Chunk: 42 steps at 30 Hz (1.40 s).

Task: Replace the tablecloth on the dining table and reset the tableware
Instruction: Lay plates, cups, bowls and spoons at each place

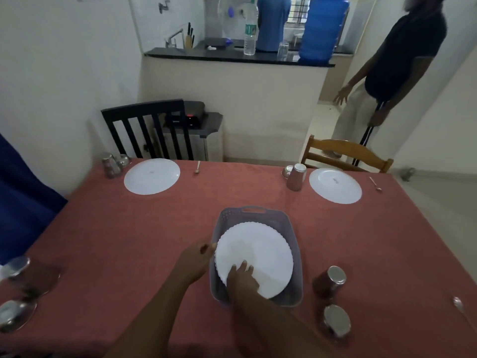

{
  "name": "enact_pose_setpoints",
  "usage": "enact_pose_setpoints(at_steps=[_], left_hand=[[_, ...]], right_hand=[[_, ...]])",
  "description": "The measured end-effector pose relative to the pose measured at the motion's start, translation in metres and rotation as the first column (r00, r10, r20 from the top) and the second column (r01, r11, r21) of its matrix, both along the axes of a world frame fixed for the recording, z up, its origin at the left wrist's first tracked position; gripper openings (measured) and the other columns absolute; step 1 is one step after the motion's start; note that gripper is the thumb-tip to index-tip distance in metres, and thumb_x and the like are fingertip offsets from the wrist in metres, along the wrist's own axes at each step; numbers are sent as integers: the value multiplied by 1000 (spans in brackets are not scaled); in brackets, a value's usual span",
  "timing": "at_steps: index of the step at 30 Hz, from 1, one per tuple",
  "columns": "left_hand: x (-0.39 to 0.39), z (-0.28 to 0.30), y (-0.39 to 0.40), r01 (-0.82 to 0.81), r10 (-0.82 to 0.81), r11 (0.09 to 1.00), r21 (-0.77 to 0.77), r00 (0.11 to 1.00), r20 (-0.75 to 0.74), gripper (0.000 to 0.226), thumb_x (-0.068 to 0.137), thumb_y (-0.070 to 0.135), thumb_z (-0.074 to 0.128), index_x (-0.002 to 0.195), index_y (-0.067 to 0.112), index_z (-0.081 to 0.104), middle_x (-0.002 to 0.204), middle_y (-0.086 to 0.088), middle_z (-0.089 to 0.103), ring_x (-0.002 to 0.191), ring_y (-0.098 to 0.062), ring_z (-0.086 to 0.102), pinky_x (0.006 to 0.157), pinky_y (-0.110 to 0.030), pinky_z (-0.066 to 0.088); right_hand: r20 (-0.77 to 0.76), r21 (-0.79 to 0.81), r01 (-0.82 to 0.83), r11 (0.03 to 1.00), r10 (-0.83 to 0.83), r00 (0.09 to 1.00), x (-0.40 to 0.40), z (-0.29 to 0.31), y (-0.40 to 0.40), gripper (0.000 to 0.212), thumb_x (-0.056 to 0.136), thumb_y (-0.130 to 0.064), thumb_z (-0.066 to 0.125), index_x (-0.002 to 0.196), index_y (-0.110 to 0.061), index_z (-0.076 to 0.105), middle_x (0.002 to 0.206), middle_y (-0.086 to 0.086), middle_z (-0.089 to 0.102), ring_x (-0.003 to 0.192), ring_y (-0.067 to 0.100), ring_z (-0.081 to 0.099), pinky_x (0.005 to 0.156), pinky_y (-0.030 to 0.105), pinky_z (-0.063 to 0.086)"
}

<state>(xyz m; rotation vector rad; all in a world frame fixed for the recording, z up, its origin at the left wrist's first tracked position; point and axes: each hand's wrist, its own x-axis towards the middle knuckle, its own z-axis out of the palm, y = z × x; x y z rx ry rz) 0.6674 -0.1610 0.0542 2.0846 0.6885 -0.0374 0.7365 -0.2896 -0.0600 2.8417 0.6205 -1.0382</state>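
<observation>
A reddish tablecloth [129, 241] covers the dining table. In the middle stands a grey plastic basket [254, 212] with a white scalloped plate [260, 251] tilted inside it. My left hand [196, 259] grips the plate's left rim. My right hand [242, 280] holds its near edge, fingers on top. Two round white plates lie at the far side, one on the left [152, 176], one on the right [335, 186], each with a spoon [197, 167] [375, 183] beside it.
Steel tumblers stand at far left [111, 165], far middle [296, 177], near right [331, 281] [336, 321] and near left [18, 267]. A black chair [147, 127] and a wooden chair [346, 153] stand behind the table. A person [387, 73] stands at the right.
</observation>
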Motion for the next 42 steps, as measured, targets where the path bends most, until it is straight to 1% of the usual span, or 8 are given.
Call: enact_pose_setpoints(at_steps=[12,16,19,26,30,35,39,42], left_hand=[[28,-4,15,53,-54,998,37,998,27,45,99,52,48,76,14,54,74,-4,56,69,-17,53,63,-32,38],[29,-4,14,41,-40,999,-18,999,36,50,97,51,50,78,6,59,76,-7,62,68,-16,53,63,-32,40],[29,-5,16,12,-9,998,-65,998,54,52,95,54,51,82,4,62,79,-11,66,70,-18,56,64,-34,45],[22,7,0,-62,70,996,-63,988,138,37,101,46,48,84,15,61,83,-3,63,76,-19,57,62,-31,41],[25,23,-11,-108,136,988,-110,948,289,30,100,42,51,105,14,61,97,-1,66,90,-20,64,66,-30,44],[20,28,-25,-65,88,992,-108,971,223,40,100,48,47,103,10,58,97,-4,62,88,-19,58,71,-34,44],[24,26,-31,-45,80,989,-143,966,246,59,88,67,46,93,9,56,91,-7,59,87,-24,59,73,-38,46],[35,38,-38,-93,129,984,-152,959,253,73,94,64,45,137,6,47,136,-14,52,124,-34,52,100,-49,46]], right_hand=[[5,-45,-144,989,144,989,6,16,-3,59,106,-13,32,160,-7,9,165,25,-1,152,46,4,117,61,26],[71,4,-314,949,313,947,0,40,-16,45,98,-5,51,141,6,46,149,29,42,142,49,33,115,55,34],[193,95,-419,903,397,898,-5,69,-20,24,92,-7,61,114,2,66,117,23,65,109,45,63,90,45,52],[461,298,-427,854,263,847,-19,124,-17,20,97,-15,47,105,-2,60,99,21,66,86,40,65,66,39,35],[451,435,-214,875,-5,893,-8,150,-31,21,91,-12,49,111,-7,55,100,13,65,88,34,64,67,38,41],[19,849,266,456,-530,848,2,189,-60,12,96,-11,52,99,-10,64,93,5,67,80,19,60,64,27,42],[-360,874,482,65,-580,731,-2,207,-84,18,92,-34,61,91,-19,71,90,3,73,82,22,70,79,43,60],[-529,827,550,-120,-499,687,-14,211,-108,21,98,-23,61,80,-23,72,78,-8,76,73,9,71,69,29,60]])
